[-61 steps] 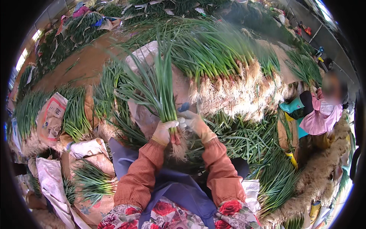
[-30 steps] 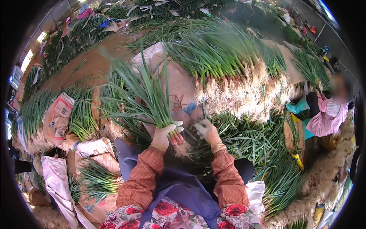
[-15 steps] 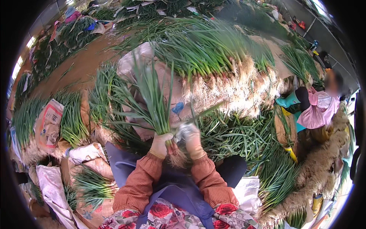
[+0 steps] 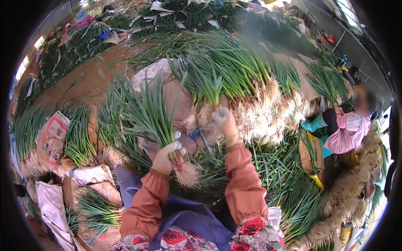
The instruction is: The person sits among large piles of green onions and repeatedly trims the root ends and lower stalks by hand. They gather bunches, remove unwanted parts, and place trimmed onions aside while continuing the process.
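My gloved left hand (image 4: pixel 166 154) is closed round a bunch of green onions (image 4: pixel 163 129), its leaves fanning up and left, its pale roots hanging below my fingers. My gloved right hand (image 4: pixel 224 119) is up at the front of a long row of green onions (image 4: pixel 247 71) with whitish roots, laid on sacks (image 4: pixel 147 71). Its blurred fingers are closed on the base of some upright onions (image 4: pixel 214 90) there. Loose green leaves (image 4: pixel 272 163) lie below the row. A blue apron (image 4: pixel 184 209) covers my lap.
A co-worker in pink (image 4: pixel 346 129), with turquoise boots (image 4: pixel 314 124), sits at the right beside heaped root trimmings (image 4: pixel 347 188). Onion bundles (image 4: pixel 79 138) and paper sacks (image 4: pixel 54 138) line the left. A brown floor (image 4: pixel 83 79) runs behind, with more stacks (image 4: pixel 176 16) beyond.
My right hand has moved up and forward from beside the bunch to the row, where it now grips onions. My left hand still holds its bunch, shifted slightly left.
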Motion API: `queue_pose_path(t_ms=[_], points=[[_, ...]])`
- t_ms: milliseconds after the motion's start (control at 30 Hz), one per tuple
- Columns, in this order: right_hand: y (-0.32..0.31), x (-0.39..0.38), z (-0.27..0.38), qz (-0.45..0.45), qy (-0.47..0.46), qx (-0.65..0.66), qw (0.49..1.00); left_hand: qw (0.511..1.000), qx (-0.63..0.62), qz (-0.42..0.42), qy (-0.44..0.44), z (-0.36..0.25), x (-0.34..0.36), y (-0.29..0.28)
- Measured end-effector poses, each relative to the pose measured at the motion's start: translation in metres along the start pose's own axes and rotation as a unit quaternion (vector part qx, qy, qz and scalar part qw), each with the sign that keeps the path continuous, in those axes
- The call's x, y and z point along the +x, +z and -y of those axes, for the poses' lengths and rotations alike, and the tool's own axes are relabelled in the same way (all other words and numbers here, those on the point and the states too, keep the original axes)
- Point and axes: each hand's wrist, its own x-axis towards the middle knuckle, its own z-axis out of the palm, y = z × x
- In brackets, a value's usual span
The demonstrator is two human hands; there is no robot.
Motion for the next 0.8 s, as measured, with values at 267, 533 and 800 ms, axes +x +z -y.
queue_pose_path(t_ms=[267,533,800], points=[[0.005,-0.1,0.077,0.063,-0.239,-0.357,0.901,0.996,0.032,-0.008,-0.081,-0.018,0.002,0.025],[-0.023,-0.105,-0.001,0.009,-0.128,-0.062,0.99,0.998,0.014,0.025,-0.051,0.01,0.015,0.004],[-0.008,-0.052,0.05,-0.015,0.091,0.119,0.989,0.998,-0.016,0.052,0.021,0.001,-0.013,0.03]])
